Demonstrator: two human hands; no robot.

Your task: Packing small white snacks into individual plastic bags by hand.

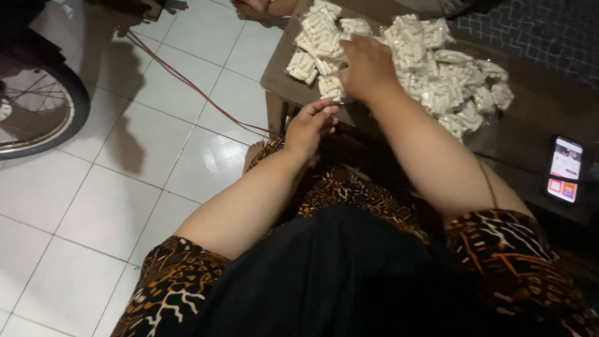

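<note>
A pile of small clear packets filled with pale stick-shaped snacks (449, 75) covers a dark low table (281, 78). My right hand (367, 65) rests palm down on the packets near the table's left part, fingers closed over one packet (331, 87). My left hand (310, 125) hovers just below the table's near edge, fingers loosely curled, holding nothing that I can see. A separate group of packets (318, 34) lies to the left of my right hand.
A phone (564, 168) with a lit screen lies at the table's right side. A bicycle wheel (37, 109) stands at the far left on the white tiled floor (125, 187). An orange cable (187, 84) runs across the tiles. Another person's foot (253, 7) shows beyond the table.
</note>
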